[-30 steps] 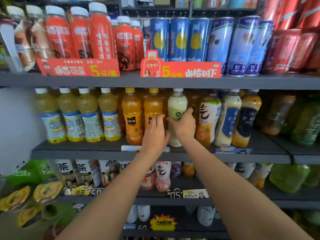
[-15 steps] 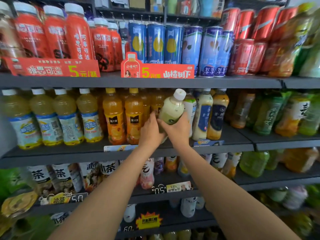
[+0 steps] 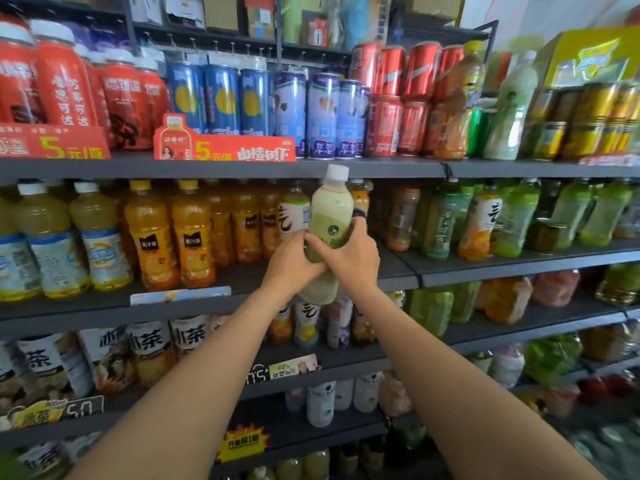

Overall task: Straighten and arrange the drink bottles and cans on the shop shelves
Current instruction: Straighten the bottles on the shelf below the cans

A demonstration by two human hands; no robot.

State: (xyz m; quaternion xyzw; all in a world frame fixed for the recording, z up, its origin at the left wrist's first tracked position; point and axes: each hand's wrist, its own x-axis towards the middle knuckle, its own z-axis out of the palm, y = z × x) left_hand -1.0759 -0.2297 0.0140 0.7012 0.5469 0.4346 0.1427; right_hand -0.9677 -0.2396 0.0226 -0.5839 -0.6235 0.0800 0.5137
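The pale green bottle [image 3: 330, 216] in the middle is smooth, see-through plastic; the red cans [image 3: 398, 98] at the upper right are shiny metal; the shelf [image 3: 398, 271] is dull dark metal.

Red price signs [image 3: 225, 150] hang on the upper shelf edge at left. A yellow starburst tag [image 3: 243, 444] sits low down. Cardboard boxes [image 3: 220, 10] stand far above.

Pale green white-capped bottle [image 3: 330, 216], upright, before middle shelf [image 3: 398, 271]
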